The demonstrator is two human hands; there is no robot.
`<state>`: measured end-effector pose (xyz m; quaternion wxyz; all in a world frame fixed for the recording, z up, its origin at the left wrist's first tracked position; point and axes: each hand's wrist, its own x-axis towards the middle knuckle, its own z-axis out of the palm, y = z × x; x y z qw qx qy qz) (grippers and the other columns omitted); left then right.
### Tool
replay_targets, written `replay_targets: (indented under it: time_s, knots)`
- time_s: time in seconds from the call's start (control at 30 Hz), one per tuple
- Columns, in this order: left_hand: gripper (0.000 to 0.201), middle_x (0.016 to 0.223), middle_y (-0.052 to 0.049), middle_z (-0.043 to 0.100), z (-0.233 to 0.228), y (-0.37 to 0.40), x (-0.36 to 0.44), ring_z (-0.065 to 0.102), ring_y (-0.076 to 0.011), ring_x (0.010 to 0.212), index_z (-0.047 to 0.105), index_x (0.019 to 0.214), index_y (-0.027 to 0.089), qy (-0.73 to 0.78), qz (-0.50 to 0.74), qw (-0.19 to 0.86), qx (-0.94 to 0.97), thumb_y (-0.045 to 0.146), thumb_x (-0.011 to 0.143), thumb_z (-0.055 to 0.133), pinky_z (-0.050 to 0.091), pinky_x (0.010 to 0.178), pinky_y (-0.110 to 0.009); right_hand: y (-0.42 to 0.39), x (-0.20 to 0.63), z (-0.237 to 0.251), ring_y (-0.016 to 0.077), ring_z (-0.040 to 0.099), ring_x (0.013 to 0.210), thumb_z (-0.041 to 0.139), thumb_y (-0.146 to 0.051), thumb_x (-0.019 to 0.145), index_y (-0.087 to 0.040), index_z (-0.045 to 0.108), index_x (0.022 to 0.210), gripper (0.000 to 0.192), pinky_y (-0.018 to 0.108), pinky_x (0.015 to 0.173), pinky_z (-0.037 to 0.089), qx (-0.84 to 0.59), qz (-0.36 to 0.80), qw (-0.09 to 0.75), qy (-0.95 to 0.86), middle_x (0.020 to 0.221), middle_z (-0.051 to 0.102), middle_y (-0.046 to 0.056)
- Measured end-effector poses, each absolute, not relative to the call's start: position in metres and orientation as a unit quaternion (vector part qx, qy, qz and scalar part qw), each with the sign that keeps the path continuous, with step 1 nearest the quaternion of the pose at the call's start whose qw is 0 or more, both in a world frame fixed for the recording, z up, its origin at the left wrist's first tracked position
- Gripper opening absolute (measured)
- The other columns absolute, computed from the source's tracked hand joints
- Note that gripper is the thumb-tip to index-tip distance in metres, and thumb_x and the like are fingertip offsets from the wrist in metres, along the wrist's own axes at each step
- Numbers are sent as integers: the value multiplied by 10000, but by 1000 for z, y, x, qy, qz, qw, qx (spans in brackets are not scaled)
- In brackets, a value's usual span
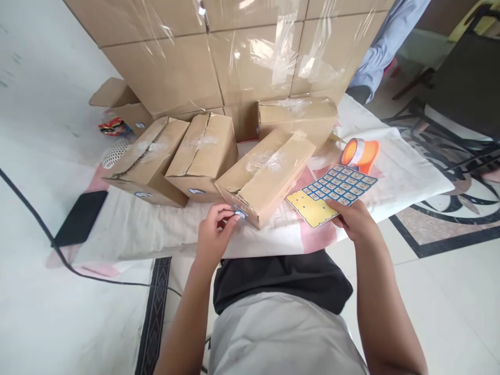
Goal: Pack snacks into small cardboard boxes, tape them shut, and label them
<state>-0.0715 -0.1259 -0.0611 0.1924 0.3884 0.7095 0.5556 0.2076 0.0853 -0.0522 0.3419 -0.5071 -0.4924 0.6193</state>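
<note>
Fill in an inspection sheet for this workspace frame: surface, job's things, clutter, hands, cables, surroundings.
Surface: white-and-pink cloth spread on a pale floor.
Job's things: taped small carton with a blue sticker at its near end; sticker sheet, partly peeled to yellow backing.
Clutter: two more small cartons, orange tape dispenser, black flat object.
Hands: left hand pressing the sticker; right hand holding the sheet.
Cables: black cable across the floor.
Surroundings: wrapped large cartons; another person's sleeve.

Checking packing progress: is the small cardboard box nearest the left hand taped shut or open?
Shut. The small brown cardboard box has its top flaps closed flat under clear tape; the left hand presses a small blue sticker on its end.
</note>
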Motion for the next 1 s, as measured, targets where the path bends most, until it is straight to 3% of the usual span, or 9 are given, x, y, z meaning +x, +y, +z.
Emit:
replay_targets:
  time_s: [0.23,0.43,0.53,0.6,0.7,0.77,0.83,0.9,1.0]
  knots:
    - [314,845,7,746,-62,-112,-67,616,-116,639,577,993,228,687,606,164,367,436,845,759,485,638,-239,80,201,-57,79,400,406,859,-350,604,-196,581,808,378,220,361,252,-543,580,327,-511,577,556,-29]
    - [375,520,116,506,-61,-98,-70,499,-115,532,570,931,245,810,483,60,328,471,769,821,363,623,-252,74,201,-56,91,428,445,842,-409,635,-207,590,846,386,225,378,307,-560,539,315,-544,618,582,-24]
    - [322,659,68,636,-66,-94,-71,562,-125,598,592,905,236,803,492,36,335,465,803,795,394,646,-259,67,204,-56,89,415,444,818,-430,664,-212,576,799,352,232,387,315,-560,528,327,-548,600,549,-36]
    - [334,865,22,735,-69,-93,-70,620,-134,677,617,1014,238,775,525,46,347,439,814,794,445,695,-267,63,207,-57,86,392,444,811,-431,665,-214,555,750,346,235,389,303,-565,521,342,-541,579,507,-47]
    - [451,1099,-25,761,-69,-92,-67,655,-141,734,624,1173,248,757,548,53,351,408,800,821,488,737,-283,65,211,-58,117,438,470,794,-443,675,-210,587,766,325,255,401,312,-588,492,340,-544,601,539,-23]
    - [515,1140,-26,761,-68,-91,-65,653,-137,720,631,1224,258,765,540,33,349,403,780,848,495,742,-290,71,210,-56,199,602,606,770,-412,703,-200,671,902,307,305,482,441,-600,424,325,-596,750,675,43]
    - [592,1174,-24,759,-67,-89,-63,647,-128,701,626,1278,268,770,532,12,352,401,756,874,500,750,-293,79,208,-52,298,711,905,743,-344,725,-214,691,1141,439,399,694,568,-572,348,312,-674,1027,754,94]
    - [665,1209,-30,749,-66,-87,-61,630,-115,673,610,1331,273,769,530,4,357,405,741,886,504,756,-295,88,203,-48,341,692,1125,716,-304,744,-236,645,1282,547,475,895,573,-532,327,283,-728,1209,741,103]
    - [707,1066,-6,762,-65,-84,-60,564,-101,603,602,1358,268,776,515,26,363,411,727,886,486,725,-289,97,194,-43,358,696,1140,699,-308,775,-228,632,1257,493,507,949,561,-524,345,207,-751,1203,746,116]
